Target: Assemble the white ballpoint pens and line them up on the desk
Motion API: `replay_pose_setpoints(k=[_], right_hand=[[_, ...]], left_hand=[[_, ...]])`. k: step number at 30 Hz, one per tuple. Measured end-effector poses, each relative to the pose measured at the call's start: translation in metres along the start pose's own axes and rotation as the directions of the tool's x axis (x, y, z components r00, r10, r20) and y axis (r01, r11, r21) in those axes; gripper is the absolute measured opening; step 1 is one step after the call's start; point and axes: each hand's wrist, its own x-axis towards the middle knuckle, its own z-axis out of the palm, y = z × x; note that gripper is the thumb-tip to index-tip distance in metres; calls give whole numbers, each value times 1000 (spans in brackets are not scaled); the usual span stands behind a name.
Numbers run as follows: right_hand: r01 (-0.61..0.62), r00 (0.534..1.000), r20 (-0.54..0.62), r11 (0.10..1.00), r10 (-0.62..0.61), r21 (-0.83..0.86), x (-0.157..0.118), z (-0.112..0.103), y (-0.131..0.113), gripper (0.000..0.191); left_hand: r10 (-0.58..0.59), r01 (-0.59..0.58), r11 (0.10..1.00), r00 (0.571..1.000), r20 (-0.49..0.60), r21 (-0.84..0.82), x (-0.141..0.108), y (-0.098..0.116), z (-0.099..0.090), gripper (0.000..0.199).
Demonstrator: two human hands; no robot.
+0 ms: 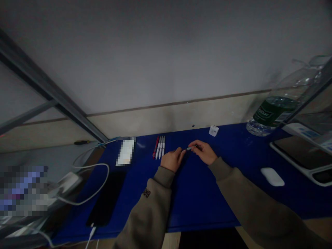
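Both forearms reach in over the blue tabletop [197,200], converging ahead of the wearer. The left arm rises from the bottom edge and slants forward and rightward, its olive-brown sleeve [151,207] lettered in black near the cuff. The right arm comes in from the lower right corner on a longer, flatter diagonal, wrist angled inward.

Left hand [171,159]: back turned up, fingers curled, thumb side toward the other hand. Right hand [204,151]: knuckles forward, thumb and forefinger brought together. Between them a slim grey pen-like piece [189,148] — fingertips closed on it from both sides, the left hand at its left end, the right at its right end. Finer detail of the piece is too small to read.

Just left of the left hand, a red pen [155,148] lies beside a row of white-and-grey pens [160,147], roughly parallel, tips toward the wearer. Beyond the right hand, near the wall, sits a white charger cube [213,130]. Farther right: a white rounded case [273,176] and, standing near the wall, a green-labelled clear plastic bottle [275,109].
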Motion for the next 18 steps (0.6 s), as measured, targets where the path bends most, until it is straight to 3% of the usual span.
replay_pose_setpoints(k=[5,11,15,18], right_hand=[[-61,997,-25,965,70,255,1,-1,-3,20],[-51,983,-103,762,153,646,3,-5,-9,22],[2,963,-195,720,186,694,7,-11,-5,24],[34,948,-276,813,157,581,10,-19,5,28]], left_hand=[[-101,101,995,994,-41,2,-1,2,-3,64],[-263,253,964,953,-153,-87,-1,-2,-3,68],[-255,205,946,949,-184,-252,2,-5,-3,64],[-210,127,921,958,-195,-369,3,-4,-3,61]])
